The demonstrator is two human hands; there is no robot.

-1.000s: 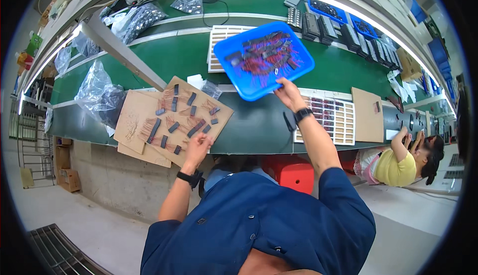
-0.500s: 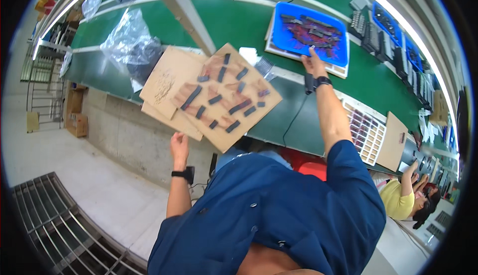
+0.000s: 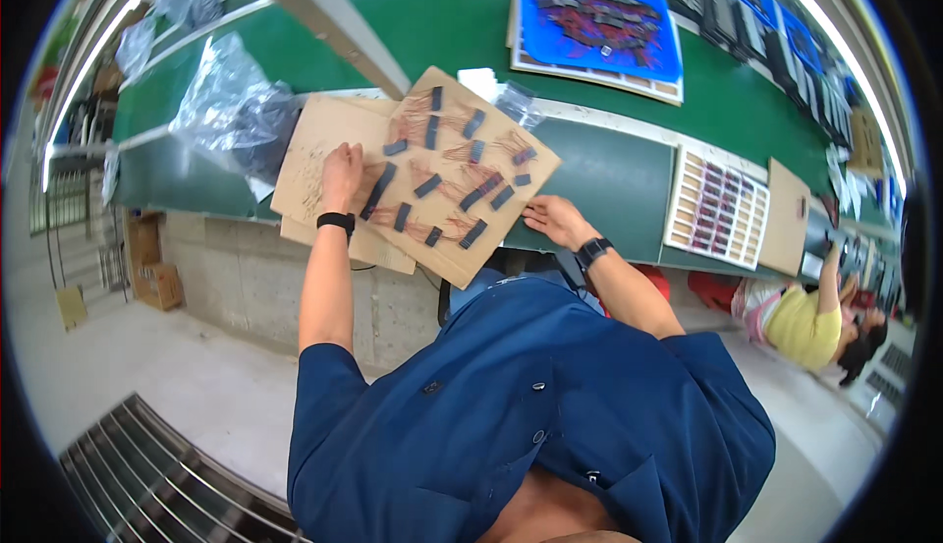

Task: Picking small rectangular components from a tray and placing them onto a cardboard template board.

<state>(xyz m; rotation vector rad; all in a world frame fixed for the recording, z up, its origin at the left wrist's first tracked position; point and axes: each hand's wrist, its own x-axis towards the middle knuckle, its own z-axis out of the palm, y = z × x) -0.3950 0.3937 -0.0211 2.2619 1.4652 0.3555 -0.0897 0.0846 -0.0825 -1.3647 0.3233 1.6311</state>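
A brown cardboard sheet [image 3: 454,174] lies at an angle on the bench edge, bearing several dark strips [image 3: 481,192] with thin red and dark wires. My left hand [image 3: 342,174] is closed, fingers curled, at its left corner; whatever it may hold is hidden. Under that sheet, more cardboard [image 3: 306,140] sticks out to the left, with small tan bits [image 3: 310,177] scattered beside my left hand. My right hand [image 3: 557,221] has its fingers stretched toward the sheet's lower right edge, somewhat apart. Its fingertips are at or very near that edge; I cannot tell whether they touch.
A blue tray [image 3: 530,47] of dark strips and wires sits farther back. To the right is a white gridded tray [image 3: 678,233] beside another cardboard sheet [image 3: 786,219]. Clear plastic bags [image 3: 231,101] lie at left. A metal post [image 3: 324,22] slants above the bench. A co-worker [image 3: 810,327] sits at right.
My right hand has left the blue tray and come down to the cardboard's right edge. My left hand has risen from below the bench edge to the cardboard's left corner. The view has shifted.
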